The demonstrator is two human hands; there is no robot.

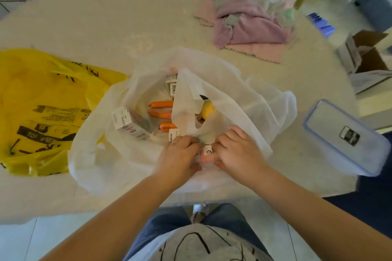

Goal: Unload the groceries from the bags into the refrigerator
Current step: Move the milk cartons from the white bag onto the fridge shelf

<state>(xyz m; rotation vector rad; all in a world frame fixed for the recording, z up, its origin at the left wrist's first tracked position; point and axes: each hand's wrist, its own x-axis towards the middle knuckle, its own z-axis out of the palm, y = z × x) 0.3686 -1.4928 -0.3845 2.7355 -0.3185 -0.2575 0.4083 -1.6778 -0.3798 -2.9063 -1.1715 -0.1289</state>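
Low in the frame's centre, the left hand (180, 155) and right hand (237, 150) both curl closed around a small carton (204, 152) inside the white plastic bag (233, 91). Orange sausages (161, 104) lie further in; a yellow bag (42, 101) sits left.

Both bare forearms reach forward and converge; the left hand (180, 154) lies palm down with curled fingers, a ring on one; the right hand (235, 150) mirrors it, fingertips nearly meeting.

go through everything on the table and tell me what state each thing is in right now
white bag: open, groceries inside
yellow bag: flat, crumpled
small carton: gripped by both hands
left hand: closed on carton
right hand: closed on carton
plastic container: lid on
cloths: heaped, unfolded
cardboard box: open
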